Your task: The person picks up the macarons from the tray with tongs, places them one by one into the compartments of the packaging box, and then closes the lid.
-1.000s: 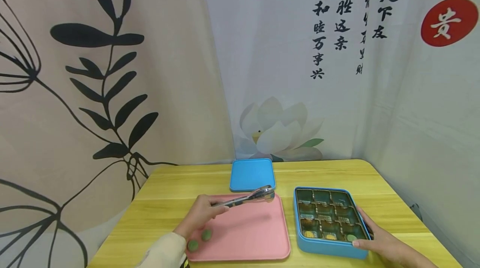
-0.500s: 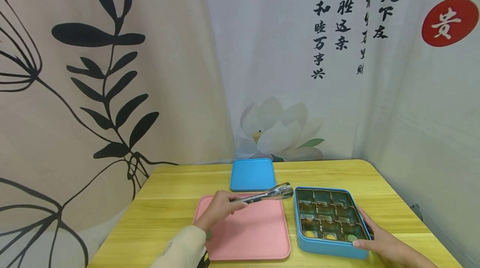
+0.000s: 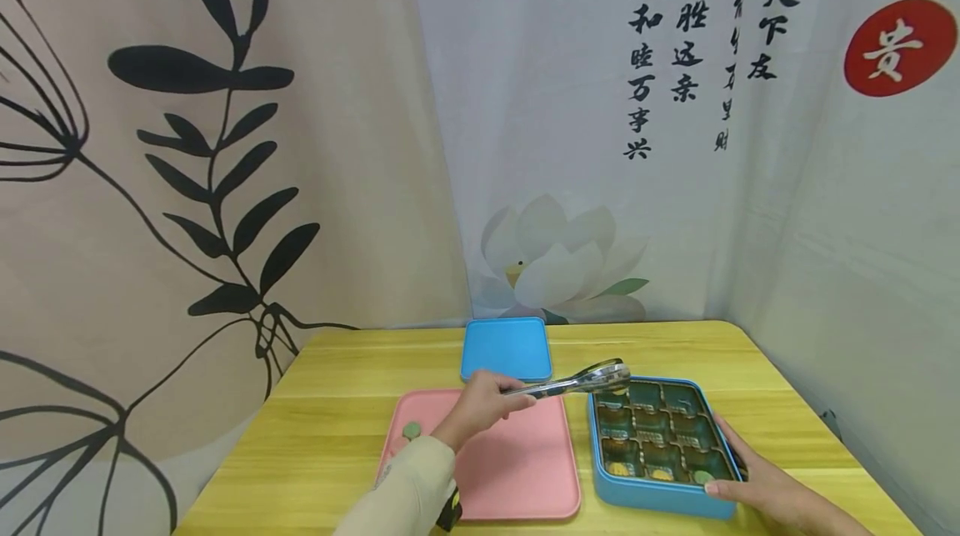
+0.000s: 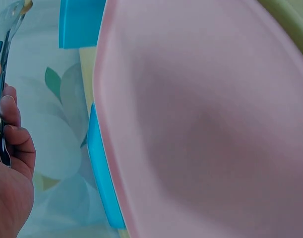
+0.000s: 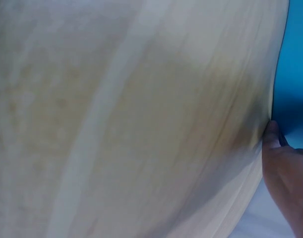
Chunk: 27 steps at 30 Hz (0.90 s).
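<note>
Yellow table [image 3: 330, 436], left hand [image 3: 482, 408] curled round metal tongs [image 3: 558, 387], right hand [image 3: 761, 482] clasped on blue box [image 3: 654, 499].

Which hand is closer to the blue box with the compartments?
Right. The right hand grips the near right corner of the blue box; the left hand is above the pink tray, left of the box, pointing tongs toward it.

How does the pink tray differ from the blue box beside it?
The tray is pink; the box is blue. The tray is shallow and undivided, while the box is deeper with compartments. The right hand holds the box, but no hand grips the tray. Both rest on the table.
</note>
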Each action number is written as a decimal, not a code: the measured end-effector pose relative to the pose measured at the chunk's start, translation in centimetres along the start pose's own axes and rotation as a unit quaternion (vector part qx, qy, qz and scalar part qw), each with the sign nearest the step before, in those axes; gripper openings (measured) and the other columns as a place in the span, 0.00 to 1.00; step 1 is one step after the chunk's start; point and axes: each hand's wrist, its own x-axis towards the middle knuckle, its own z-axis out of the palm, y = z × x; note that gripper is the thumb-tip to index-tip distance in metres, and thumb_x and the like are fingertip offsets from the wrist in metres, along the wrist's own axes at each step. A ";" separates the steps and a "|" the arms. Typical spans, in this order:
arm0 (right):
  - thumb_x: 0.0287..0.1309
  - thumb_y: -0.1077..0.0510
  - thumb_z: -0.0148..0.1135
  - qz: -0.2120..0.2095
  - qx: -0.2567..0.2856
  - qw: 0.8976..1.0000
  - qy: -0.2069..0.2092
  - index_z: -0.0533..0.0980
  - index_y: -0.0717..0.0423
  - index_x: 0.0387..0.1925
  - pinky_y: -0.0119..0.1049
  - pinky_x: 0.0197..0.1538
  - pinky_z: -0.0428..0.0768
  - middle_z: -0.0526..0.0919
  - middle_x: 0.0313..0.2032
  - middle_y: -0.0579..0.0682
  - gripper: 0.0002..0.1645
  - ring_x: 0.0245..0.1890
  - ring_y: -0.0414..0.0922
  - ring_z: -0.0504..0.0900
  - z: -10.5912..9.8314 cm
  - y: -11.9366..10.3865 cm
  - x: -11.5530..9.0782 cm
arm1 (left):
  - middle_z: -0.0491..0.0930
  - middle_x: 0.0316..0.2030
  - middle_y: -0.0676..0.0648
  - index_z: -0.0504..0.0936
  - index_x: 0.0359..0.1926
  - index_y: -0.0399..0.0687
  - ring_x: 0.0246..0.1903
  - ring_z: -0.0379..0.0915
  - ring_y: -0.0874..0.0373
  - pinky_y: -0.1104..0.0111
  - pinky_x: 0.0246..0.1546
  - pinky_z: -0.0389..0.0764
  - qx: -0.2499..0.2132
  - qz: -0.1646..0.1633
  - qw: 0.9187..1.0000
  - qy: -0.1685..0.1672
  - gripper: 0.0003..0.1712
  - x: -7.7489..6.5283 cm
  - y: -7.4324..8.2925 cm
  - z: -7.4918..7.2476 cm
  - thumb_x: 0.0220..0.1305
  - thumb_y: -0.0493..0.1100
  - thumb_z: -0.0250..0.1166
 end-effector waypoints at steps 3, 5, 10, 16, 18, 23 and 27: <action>0.70 0.51 0.57 0.000 0.000 1.000 0.001 0.18 0.58 0.73 0.80 0.57 0.42 0.19 0.70 0.75 0.61 0.66 0.80 0.25 0.0 0.1 0.1 | 0.82 0.23 0.54 0.91 0.38 0.49 0.20 0.70 0.61 0.69 0.20 0.70 -0.011 -0.005 1.000 -0.007 0.11 0.4 0.4 1.0 0.55 0.48 0.76; 0.70 0.51 0.58 0.000 -0.002 1.000 0.001 0.18 0.58 0.73 0.80 0.57 0.44 0.19 0.70 0.76 0.61 0.66 0.80 0.26 0.0 0.1 0.2 | 0.82 0.22 0.52 0.91 0.37 0.50 0.19 0.68 0.61 0.70 0.19 0.70 -0.022 -0.006 1.000 -0.013 0.10 0.6 0.7 1.7 0.55 0.47 0.76; 0.70 0.50 0.58 0.002 -0.003 1.000 0.004 0.18 0.58 0.73 0.80 0.57 0.46 0.20 0.70 0.76 0.62 0.66 0.81 0.27 0.1 0.1 0.2 | 0.82 0.21 0.45 0.91 0.35 0.53 0.17 0.66 0.63 0.71 0.17 0.67 -0.029 -0.005 0.999 -0.020 0.05 0.8 1.2 3.1 0.55 0.44 0.76; 0.70 0.51 0.58 0.002 -0.005 1.000 0.003 0.18 0.58 0.73 0.80 0.57 0.46 0.20 0.70 0.77 0.62 0.65 0.81 0.27 0.1 0.0 0.3 | 0.79 0.19 0.55 0.91 0.30 0.53 0.16 0.65 0.63 0.71 0.16 0.64 -0.029 0.002 0.999 -0.026 0.02 0.9 1.3 4.3 0.54 0.43 0.76; 0.70 0.51 0.58 0.004 -0.004 1.000 0.002 0.18 0.58 0.73 0.79 0.57 0.47 0.20 0.70 0.77 0.62 0.65 0.81 0.28 0.0 0.0 0.3 | 0.78 0.19 0.57 0.90 0.29 0.52 0.16 0.64 0.64 0.72 0.16 0.64 -0.029 0.011 0.999 -0.027 0.02 1.0 1.3 4.7 0.55 0.43 0.76; 0.71 0.49 0.57 0.012 -0.016 1.000 0.001 0.19 0.58 0.73 0.80 0.56 0.48 0.20 0.70 0.76 0.61 0.65 0.81 0.28 -0.1 -0.1 0.3 | 0.75 0.18 0.58 0.88 0.27 0.48 0.15 0.63 0.66 0.73 0.16 0.63 -0.027 0.033 0.999 -0.029 0.04 1.0 1.2 5.5 0.55 0.41 0.76; 0.71 0.49 0.56 0.016 -0.024 1.000 0.002 0.19 0.58 0.74 0.80 0.56 0.48 0.21 0.70 0.77 0.60 0.65 0.82 0.29 -0.1 0.0 0.3 | 0.73 0.17 0.58 0.87 0.25 0.47 0.15 0.63 0.67 0.74 0.16 0.64 -0.025 0.042 0.999 -0.024 0.05 1.0 0.8 6.1 0.54 0.39 0.76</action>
